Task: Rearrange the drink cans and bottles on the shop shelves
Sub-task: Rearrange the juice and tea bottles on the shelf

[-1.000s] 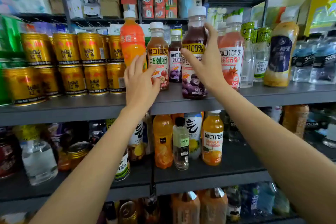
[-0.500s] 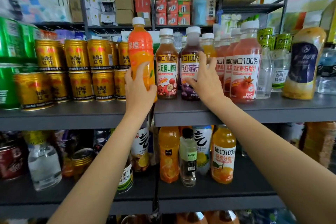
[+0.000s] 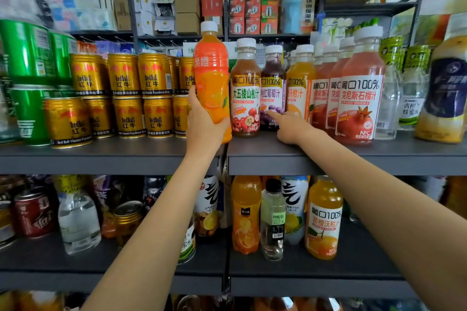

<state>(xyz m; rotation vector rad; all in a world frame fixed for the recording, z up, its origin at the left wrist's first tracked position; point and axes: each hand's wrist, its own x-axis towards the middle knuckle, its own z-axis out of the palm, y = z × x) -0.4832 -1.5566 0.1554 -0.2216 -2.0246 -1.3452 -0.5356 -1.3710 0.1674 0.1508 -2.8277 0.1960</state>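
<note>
Gold Red Bull cans point(image 3: 123, 98) stacked two high crowd the left of the upper shelf point(image 3: 328, 159). Left hand point(image 3: 204, 124) grasps the orange bottle point(image 3: 211, 78), upright at the shelf joint beside the hawthorn juice point(image 3: 245, 93). Right hand point(image 3: 290, 126), forefinger out, touches the grape juice point(image 3: 273, 88) labelled 100%

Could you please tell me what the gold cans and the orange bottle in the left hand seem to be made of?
Gold cans: likely metal, glossy, with bright highlights. Tall orange bottle with white cap, gripped by the left hand: probably clear ribbed plastic, the juice showing through.
</note>
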